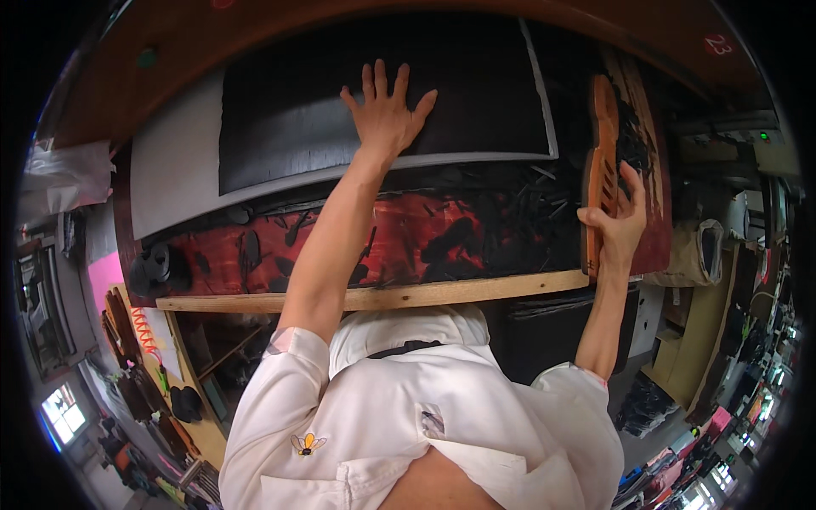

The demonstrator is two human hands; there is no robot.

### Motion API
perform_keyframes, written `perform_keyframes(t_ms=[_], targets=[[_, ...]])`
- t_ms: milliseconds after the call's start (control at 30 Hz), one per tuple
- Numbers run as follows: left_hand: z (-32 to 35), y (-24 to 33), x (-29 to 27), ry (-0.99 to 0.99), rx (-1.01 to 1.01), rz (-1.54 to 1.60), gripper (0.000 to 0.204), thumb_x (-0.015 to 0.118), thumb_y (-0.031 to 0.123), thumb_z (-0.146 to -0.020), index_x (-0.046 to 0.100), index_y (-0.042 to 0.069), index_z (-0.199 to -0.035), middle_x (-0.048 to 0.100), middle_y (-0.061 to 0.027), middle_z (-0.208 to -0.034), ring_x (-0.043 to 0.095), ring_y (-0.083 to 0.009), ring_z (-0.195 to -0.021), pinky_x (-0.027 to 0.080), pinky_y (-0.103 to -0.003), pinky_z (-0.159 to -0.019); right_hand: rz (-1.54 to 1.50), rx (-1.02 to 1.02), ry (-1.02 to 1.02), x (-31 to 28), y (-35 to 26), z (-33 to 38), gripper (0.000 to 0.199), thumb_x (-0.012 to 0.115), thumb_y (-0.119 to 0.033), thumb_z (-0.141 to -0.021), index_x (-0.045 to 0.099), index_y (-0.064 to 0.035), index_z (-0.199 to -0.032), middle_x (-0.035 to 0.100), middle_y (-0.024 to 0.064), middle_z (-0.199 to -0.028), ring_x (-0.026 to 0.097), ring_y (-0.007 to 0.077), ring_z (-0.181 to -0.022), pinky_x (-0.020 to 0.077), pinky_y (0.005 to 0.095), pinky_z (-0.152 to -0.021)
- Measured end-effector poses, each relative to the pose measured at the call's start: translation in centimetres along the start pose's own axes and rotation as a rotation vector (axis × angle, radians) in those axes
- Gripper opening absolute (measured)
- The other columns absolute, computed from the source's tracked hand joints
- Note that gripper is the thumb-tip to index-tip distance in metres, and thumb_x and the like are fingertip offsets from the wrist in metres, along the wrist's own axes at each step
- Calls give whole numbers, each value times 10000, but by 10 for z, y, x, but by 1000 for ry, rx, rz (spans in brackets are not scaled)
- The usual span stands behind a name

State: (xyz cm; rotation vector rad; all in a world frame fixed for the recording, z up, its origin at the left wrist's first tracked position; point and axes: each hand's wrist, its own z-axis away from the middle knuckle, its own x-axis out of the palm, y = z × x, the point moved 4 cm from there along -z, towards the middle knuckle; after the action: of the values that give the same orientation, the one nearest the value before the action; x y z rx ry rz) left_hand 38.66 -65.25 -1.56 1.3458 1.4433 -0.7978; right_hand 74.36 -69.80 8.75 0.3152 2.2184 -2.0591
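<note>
My left hand (387,119) lies palm down with its fingers spread on a large black sheet (289,110), far from me on the bench. A pale grey sheet (170,161) shows beneath and beside it. At the right, my right hand (619,217) grips the near part of a long orange-brown wooden piece (602,144) with slanted slots. The thumb is on its left side and the bent fingers are on its right. This piece lies lengthwise, pointing away from me, to the right of the black sheet.
Black offcuts (450,238) are scattered over the red bench top (395,217). A wooden strip (382,297) runs along its front edge. Black rolls (157,265) sit at the left corner. An overhead brown board (671,59) borders the far side. A beige bundle (701,251) stands at the right.
</note>
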Motion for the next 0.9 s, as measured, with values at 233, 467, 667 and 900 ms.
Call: perform_keyframes(t_ms=[233, 467, 667, 900], targets=[[-13, -12, 1, -38, 8, 230, 738, 349, 662, -964, 379, 168, -1511, 288, -217, -1576, 215, -387, -1481, 83, -659, -1148, -62, 18, 11, -10, -17, 27, 872, 785, 26, -534, 508, -42, -1358, 636, 143, -1144, 670, 216, -972, 592, 310, -807], [82, -162, -90, 204, -22, -90, 543, 597, 402, -944, 518, 90, -1381, 455, -139, -1478, 375, -295, -1402, 202, -562, -1122, -15, 1, -161, 19, -31, 36, 914, 799, -54, -496, 509, -66, -1362, 616, 100, -1178, 626, 219, -1070, 527, 343, -926], [131, -228, -86, 122, -12, -29, 463, 536, 365, -991, 540, 143, -1397, 468, -146, -1474, 405, -312, -1386, 292, -498, -1111, -83, -158, -459, 118, -46, 34, 934, 847, -92, -490, 507, -55, -1359, 598, 95, -1203, 600, 229, -1122, 478, 352, -1007], [138, -222, -113, 193, 21, 245, 380, 672, 161, -904, 629, 96, -1276, 599, -128, -1314, 545, -334, -1225, 439, -435, -1016, -50, -219, -601, 284, -60, 55, 896, 795, -48, -471, 530, -78, -1326, 487, 85, -1223, 564, 243, -1117, 492, 348, -983]])
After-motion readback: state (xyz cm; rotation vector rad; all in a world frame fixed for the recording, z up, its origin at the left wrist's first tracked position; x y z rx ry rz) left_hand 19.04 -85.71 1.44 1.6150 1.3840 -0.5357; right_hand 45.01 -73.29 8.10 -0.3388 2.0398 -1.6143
